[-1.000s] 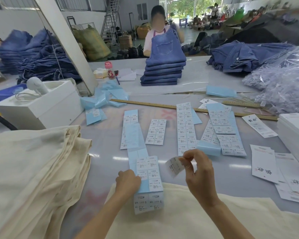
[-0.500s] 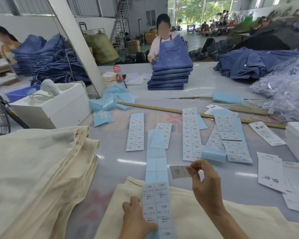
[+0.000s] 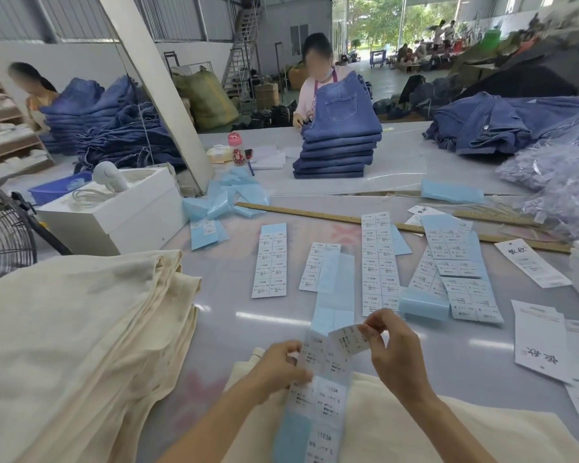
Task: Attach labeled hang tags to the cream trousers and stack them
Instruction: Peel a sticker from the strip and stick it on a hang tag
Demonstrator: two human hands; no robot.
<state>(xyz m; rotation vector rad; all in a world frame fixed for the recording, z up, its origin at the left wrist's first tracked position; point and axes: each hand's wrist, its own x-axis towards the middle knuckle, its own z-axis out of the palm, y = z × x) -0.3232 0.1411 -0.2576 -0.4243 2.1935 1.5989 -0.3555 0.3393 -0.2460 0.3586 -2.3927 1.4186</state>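
Observation:
A long blue-backed sheet of white size stickers [image 3: 318,392] lies over the cream trousers [image 3: 398,419] right in front of me. My left hand [image 3: 278,365] pinches the sheet's left edge. My right hand [image 3: 391,345] pinches a single white sticker [image 3: 348,340], which is partly peeled and curls up from the sheet. A tall pile of folded cream trousers [image 3: 74,339] sits at my left. White hang tags [image 3: 542,349] lie at the right of the table.
More sticker sheets [image 3: 269,262] are spread over the grey table, with a wooden ruler [image 3: 315,213] behind them. A white box [image 3: 121,212] stands at the left, clear plastic bags [image 3: 562,182] at the right. A person folds a jeans stack [image 3: 338,152] across the table.
The loose sticker seen in my right hand earlier is gone; my right hand now peels another one from the sheet. My left hand has slid up the sheet's left edge.

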